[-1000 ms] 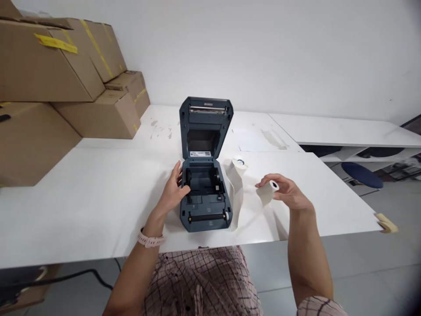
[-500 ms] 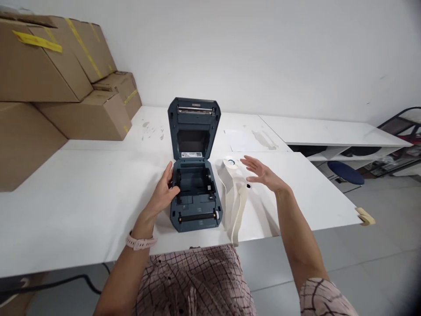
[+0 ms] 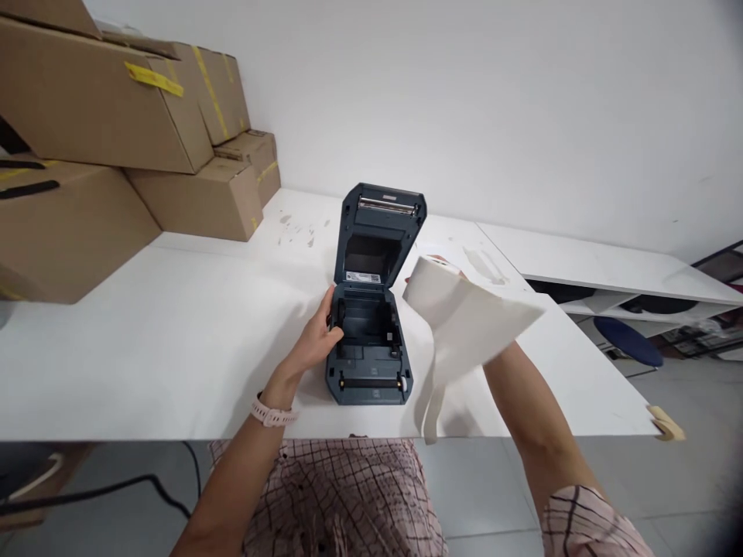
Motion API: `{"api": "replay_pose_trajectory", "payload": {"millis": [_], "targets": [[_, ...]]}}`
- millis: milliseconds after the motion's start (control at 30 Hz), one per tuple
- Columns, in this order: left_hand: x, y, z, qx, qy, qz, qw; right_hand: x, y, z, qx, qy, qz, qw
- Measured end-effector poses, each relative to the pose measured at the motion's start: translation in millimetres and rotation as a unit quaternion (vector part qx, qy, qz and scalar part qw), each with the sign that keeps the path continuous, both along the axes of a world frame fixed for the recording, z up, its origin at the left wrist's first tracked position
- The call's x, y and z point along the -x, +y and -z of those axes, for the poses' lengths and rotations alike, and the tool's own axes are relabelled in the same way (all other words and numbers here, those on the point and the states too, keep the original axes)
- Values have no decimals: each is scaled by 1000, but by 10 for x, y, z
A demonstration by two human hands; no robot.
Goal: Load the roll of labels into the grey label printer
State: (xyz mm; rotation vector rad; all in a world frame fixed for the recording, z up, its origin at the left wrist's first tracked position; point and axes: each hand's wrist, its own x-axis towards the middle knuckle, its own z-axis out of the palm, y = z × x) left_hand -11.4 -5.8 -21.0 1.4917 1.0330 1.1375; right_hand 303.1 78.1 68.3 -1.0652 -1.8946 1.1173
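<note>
A dark grey label printer (image 3: 371, 340) sits on the white table (image 3: 174, 348) with its lid (image 3: 380, 228) standing open and its paper bay empty. My left hand (image 3: 316, 340) grips the printer's left side, thumb hooked over the bay's edge. My right hand (image 3: 498, 368) is raised beside the printer and holds a white paper roll (image 3: 429, 290) in the air. Its fingers are almost wholly hidden behind the paper. A loose strip of paper (image 3: 433, 402) hangs from the roll down past the table's front edge.
Stacked cardboard boxes (image 3: 116, 155) fill the table's left and back left. A second white table (image 3: 609, 259) adjoins at the right, with a blue stool (image 3: 630, 340) under it. A beige corner guard (image 3: 666, 423) sticks out at the front right corner.
My right hand set down a small roll core, reached open to the larger paper roll beside the printer, and has now lifted it. My left hand stayed on the printer.
</note>
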Motion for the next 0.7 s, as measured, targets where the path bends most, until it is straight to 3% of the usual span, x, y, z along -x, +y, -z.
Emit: {"api": "replay_pose_trajectory", "payload": {"millis": [100, 200, 300, 567, 700], "targets": [[5, 14, 30, 7, -4, 5, 1000, 455, -180, -314, -22, -74, -102, 992], [11, 32, 80, 13, 1, -2, 1000, 916, -287, -454, -77, -265, -170, 946], [12, 31, 95, 16, 7, -6, 1000, 1176, -298, -419, -97, -370, -201, 902], [-4, -31, -52, 20, -1, -5, 1000, 1264, -306, -293, -77, -442, -215, 868], [-7, -29, -51, 19, -1, -3, 1000, 1313, -165, -182, -75, -437, -253, 860]]}}
